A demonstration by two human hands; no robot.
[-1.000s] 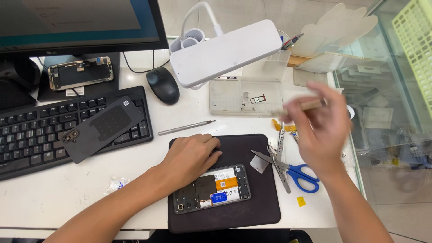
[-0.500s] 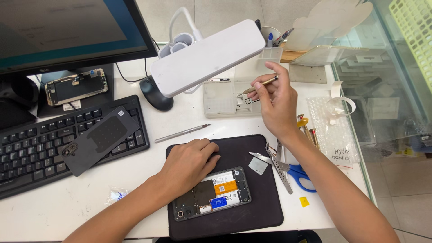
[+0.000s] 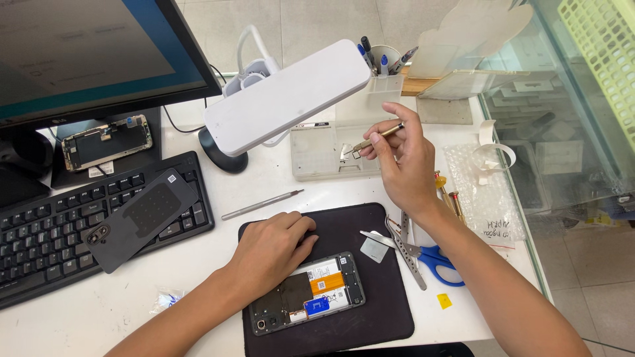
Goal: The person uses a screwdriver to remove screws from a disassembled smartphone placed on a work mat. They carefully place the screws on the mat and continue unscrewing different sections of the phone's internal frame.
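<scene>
An opened smartphone [image 3: 311,294] with its back off lies on a black work mat [image 3: 370,304]. My left hand [image 3: 271,248] rests on the phone's upper edge, fingers curled against the mat. My right hand [image 3: 403,162] is raised over a white parts tray [image 3: 324,155] and pinches a slim brass-coloured tool [image 3: 374,137], its tip pointing down-left into the tray. The phone's grey back cover [image 3: 142,218] lies on the keyboard [image 3: 66,235].
A white desk lamp [image 3: 288,96] hangs over the tray. A metal pick [image 3: 261,204], blue scissors [image 3: 433,258], tweezers [image 3: 407,251] and screwdrivers [image 3: 450,195] lie nearby. A monitor [image 3: 86,53], another opened phone [image 3: 106,142], a mouse [image 3: 221,155] and a pen cup [image 3: 383,63] stand behind.
My right hand has moved from the right side of the mat up and left to the parts tray, carrying the tool. My left hand stays on the phone.
</scene>
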